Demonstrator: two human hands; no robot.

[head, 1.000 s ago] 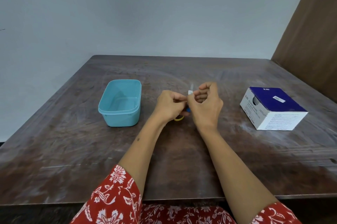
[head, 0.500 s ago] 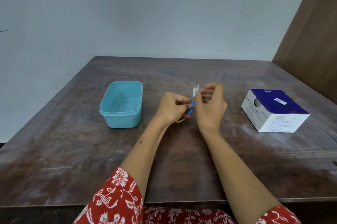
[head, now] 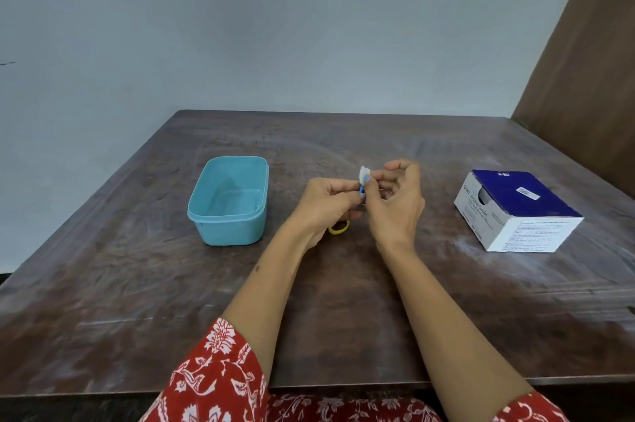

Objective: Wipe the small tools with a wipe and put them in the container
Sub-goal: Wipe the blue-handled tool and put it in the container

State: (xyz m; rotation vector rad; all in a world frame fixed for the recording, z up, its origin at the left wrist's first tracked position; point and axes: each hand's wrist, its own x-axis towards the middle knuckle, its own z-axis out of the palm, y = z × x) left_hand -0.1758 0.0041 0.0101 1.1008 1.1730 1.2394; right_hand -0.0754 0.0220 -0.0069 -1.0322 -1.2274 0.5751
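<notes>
A small tool (head: 361, 192) with a blue part and a yellow loop at its lower end sits above the table's middle, mostly hidden. A crumpled white wipe (head: 364, 173) touches its upper end. The open turquoise container (head: 229, 198) stands to its left, apart.

table (head: 343, 318): dark brown wood, scuffed pale streaks | wall (head: 275, 26): plain grey-white, behind table | panel (head: 591, 60): brown wood, far right | clothing (head: 220, 383): red, white floral print, bottom edge
</notes>
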